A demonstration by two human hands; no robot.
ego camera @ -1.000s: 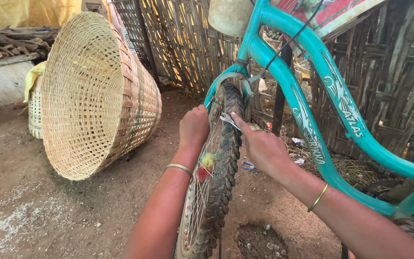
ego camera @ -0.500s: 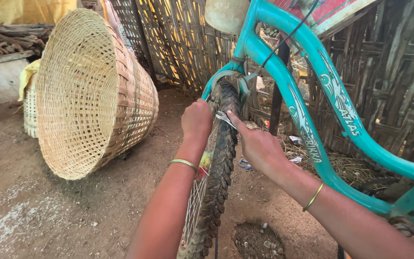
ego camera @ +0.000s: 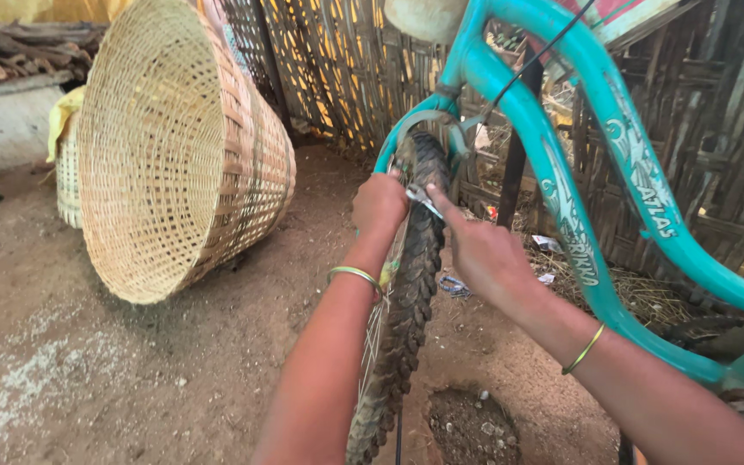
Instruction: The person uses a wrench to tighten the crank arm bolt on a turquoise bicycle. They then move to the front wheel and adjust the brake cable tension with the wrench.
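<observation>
Dirt floor [ego camera: 88, 362], woven fence behind — the left hand [ego camera: 379, 205] is gripping the knobby tyre [ego camera: 406, 319] steady while the right hand [ego camera: 484, 254] is pinching a small metal tool [ego camera: 424, 201] against it.

The left hand [ego camera: 379, 205] covers the tyre's [ego camera: 411, 284] near rim, its fingertips hidden. The small metal piece [ego camera: 424, 201] pinched by the right hand [ego camera: 484, 254] is too small to identify. The teal bicycle frame [ego camera: 561, 172] is cropped at the picture's top and right edges.

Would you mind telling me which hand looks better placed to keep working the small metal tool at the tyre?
Probably the right hand: its fingertips already pinch the small metal tool against the tyre. The left hand is closed on the wheel's other side, apparently steadying it.
</observation>
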